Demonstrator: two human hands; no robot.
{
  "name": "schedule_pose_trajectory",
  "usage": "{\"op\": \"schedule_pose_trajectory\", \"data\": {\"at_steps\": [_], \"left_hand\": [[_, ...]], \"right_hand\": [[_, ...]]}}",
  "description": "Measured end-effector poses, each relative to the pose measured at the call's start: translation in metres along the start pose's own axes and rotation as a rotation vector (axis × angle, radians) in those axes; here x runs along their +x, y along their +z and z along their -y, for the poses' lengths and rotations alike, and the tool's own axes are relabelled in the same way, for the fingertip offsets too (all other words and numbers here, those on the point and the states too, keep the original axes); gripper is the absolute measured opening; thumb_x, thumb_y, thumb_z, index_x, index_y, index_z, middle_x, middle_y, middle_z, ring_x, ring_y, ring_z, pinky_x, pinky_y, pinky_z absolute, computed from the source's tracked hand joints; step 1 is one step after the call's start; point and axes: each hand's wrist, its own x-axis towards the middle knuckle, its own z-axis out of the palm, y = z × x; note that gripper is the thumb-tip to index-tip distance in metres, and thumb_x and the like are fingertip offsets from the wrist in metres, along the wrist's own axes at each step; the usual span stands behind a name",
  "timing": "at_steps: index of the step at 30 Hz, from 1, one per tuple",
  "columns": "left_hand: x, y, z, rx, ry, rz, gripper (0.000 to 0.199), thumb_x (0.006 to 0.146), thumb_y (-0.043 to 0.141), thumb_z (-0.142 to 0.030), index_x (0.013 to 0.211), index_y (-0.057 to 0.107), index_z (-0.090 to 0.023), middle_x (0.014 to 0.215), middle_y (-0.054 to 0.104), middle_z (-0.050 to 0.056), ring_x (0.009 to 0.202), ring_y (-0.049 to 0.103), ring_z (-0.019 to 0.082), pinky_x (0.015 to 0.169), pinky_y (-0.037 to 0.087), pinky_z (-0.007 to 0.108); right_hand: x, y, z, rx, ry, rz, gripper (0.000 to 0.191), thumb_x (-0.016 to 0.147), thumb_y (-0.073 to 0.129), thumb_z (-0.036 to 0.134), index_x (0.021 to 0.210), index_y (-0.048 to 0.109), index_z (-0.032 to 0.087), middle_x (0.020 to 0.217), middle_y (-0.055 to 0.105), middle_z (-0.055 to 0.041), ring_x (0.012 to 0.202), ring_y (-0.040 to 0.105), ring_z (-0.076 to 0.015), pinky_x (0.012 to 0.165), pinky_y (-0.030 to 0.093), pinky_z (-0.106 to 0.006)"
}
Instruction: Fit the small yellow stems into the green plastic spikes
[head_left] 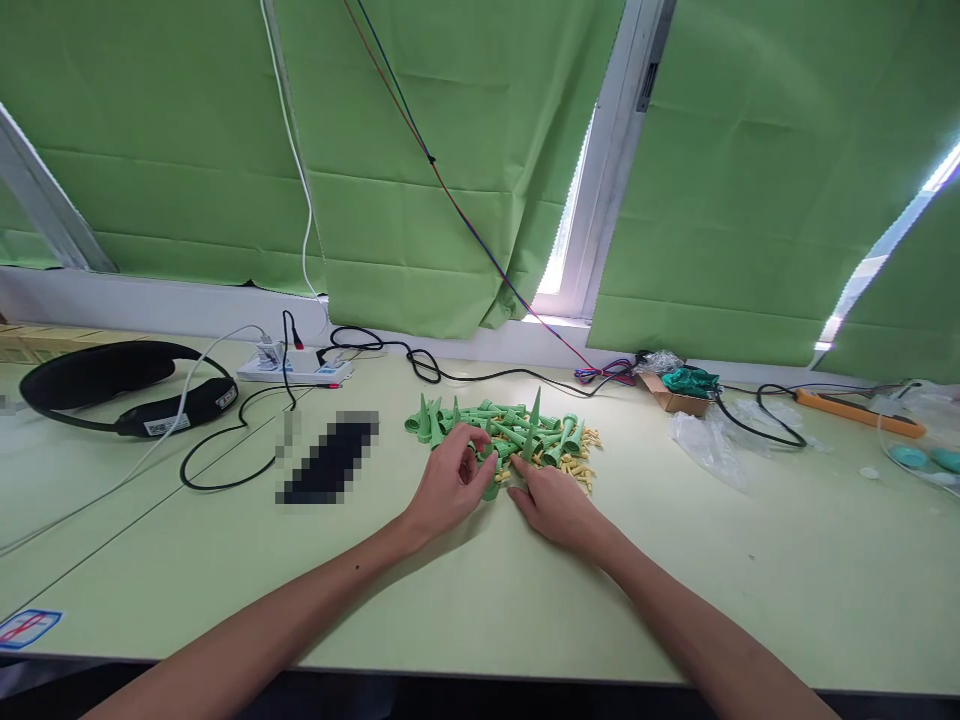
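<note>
A pile of hollow green plastic cones (510, 420) lies on the table, with small yellow pegs (577, 470) among them and at the right edge. My left hand (454, 478) is at the pile's front left, thumb and index finger closed around a green cone (491, 490) whose base shows below the fingers. On the right, my right hand (559, 503) rests at the front of the pile, thumb and index finger apart, the index fingertip near the yellow pegs. Just behind that finger, a tall pointed green cone (533, 425) stands upright; its base is hidden. The right hand's other fingers are mostly hidden.
To the left are a black headband-like device (112, 390), a power strip (296, 370), cables and a pixelated dark object (330, 465). At the back right sit a small cardboard box (679, 398), plastic bags (705, 445) and an orange tool (859, 412). Green blinds hang behind.
</note>
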Motion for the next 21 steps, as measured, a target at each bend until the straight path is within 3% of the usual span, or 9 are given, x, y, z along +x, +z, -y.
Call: {"op": "schedule_pose_trajectory", "data": {"at_steps": [10,21], "left_hand": [[0.0006,-0.0004,-0.001,0.012,-0.005,0.016,0.01,0.091,0.054,-0.03,0.094,0.051,-0.021,0.091,0.053,-0.001,0.057,0.05,0.007,0.051,0.042,0.021],[0.0005,0.0002,0.0012,0.011,0.006,0.019,0.01,0.091,0.055,-0.03,0.096,0.052,-0.021,0.091,0.053,-0.001,0.057,0.05,0.007,0.05,0.041,0.021]], "right_hand": [[0.0007,0.0018,-0.0003,-0.031,-0.021,-0.026,0.055,0.099,0.035,0.034,0.149,0.034,0.01,0.097,0.071,-0.0152,0.091,0.068,-0.029,0.071,0.043,-0.032],[0.0017,0.0034,-0.0012,-0.047,-0.041,-0.035,0.05,0.099,0.036,0.033,0.144,0.039,0.011,0.095,0.072,-0.0145,0.088,0.068,-0.0289,0.069,0.041,-0.032]]}}
